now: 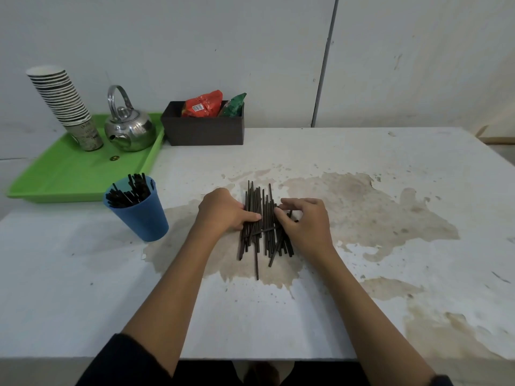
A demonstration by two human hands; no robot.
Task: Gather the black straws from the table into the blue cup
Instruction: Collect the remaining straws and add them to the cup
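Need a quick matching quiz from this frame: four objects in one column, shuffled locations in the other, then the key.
Objects:
1. kettle
2. snack packets
3. loose black straws
4. blue cup

Locations:
A. in the dark box by the wall
B. flat on the table, between both hands
C. on the green tray, beside the stacked paper cups
D. upright on the table, just in front of the tray, left of the left hand

Pairs: 1-C, 2-A, 3-B, 4-D

Both hands press in on a loose pile of black straws (260, 224) on the stained table (390, 190): left hand (223, 210), right hand (305, 221) (fingers curled). The blue cup (138, 211) nearby holds more.
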